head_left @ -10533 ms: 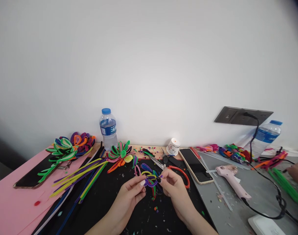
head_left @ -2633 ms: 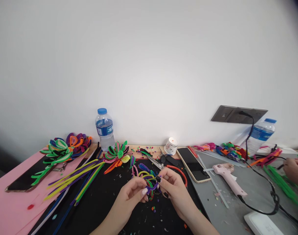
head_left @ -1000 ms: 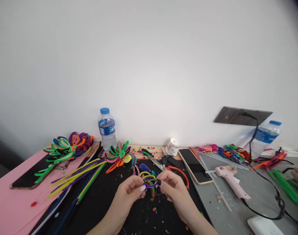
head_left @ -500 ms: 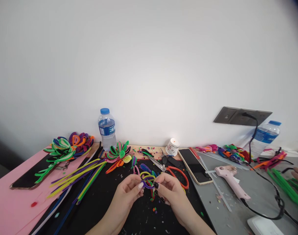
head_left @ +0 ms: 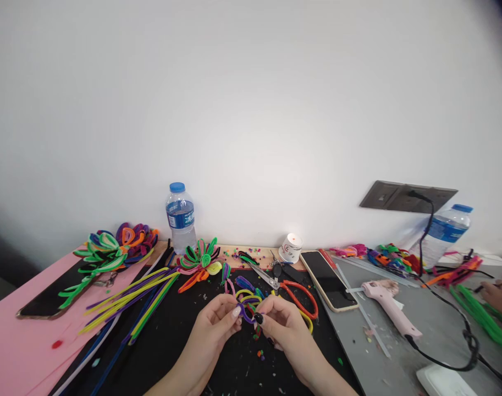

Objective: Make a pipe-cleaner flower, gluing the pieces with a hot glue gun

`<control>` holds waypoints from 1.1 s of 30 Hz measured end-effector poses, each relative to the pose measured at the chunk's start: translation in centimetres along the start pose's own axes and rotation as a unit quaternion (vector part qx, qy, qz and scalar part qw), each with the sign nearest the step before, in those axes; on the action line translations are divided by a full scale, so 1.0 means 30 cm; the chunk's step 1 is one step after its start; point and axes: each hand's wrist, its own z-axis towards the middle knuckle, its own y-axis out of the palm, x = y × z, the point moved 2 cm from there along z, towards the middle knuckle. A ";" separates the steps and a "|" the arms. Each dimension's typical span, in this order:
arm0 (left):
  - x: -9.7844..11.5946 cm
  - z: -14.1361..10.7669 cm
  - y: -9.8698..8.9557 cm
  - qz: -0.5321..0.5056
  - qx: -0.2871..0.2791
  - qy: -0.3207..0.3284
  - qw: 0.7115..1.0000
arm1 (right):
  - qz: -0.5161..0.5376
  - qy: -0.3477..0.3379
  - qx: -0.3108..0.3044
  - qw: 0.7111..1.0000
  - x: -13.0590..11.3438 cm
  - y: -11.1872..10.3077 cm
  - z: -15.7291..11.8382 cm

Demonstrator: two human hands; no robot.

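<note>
Between my two hands a purple pipe cleaner (head_left: 246, 316) is bent into a curve. My left hand (head_left: 221, 324) pinches its left end between thumb and fingers. The other end sits in the pinch of my right hand (head_left: 284, 324), its dark-nailed thumb pressed near the tip. Just behind my fingertips lie looped pipe cleaners (head_left: 247, 286) in purple, blue and yellow, partly hidden by the hands. Scissors (head_left: 298, 294) with orange-red handles rest beyond my right hand. A pipe-cleaner flower (head_left: 201, 261) in green, pink and black lies beyond my left hand.
Loose yellow and purple pipe cleaners (head_left: 131, 294) lie left, near a dark phone (head_left: 44, 300) and more flowers (head_left: 119, 245). A water bottle (head_left: 180, 220) and paper cup (head_left: 291, 247) stand by the wall. Rightward are a phone (head_left: 329, 280), corded glue gun (head_left: 389, 308) and another person's hand (head_left: 500, 297).
My right hand has shifted slightly left and its thumb has moved down along the purple pipe cleaner, which is bent more. The other person's hand at far right has moved further into view.
</note>
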 end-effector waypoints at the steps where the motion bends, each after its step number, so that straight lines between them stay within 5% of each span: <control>1: 0.000 0.001 0.000 0.000 0.000 0.000 1.000 | -0.002 0.000 -0.001 1.000 0.002 0.000 0.000; 24: -0.001 0.000 0.003 -0.010 0.012 -0.002 1.000 | 0.002 -0.010 -0.015 1.000 0.000 0.020 -0.002; 33: 0.008 0.006 -0.007 0.098 -0.006 0.050 0.994 | 0.014 -0.022 0.023 0.999 0.025 0.001 0.016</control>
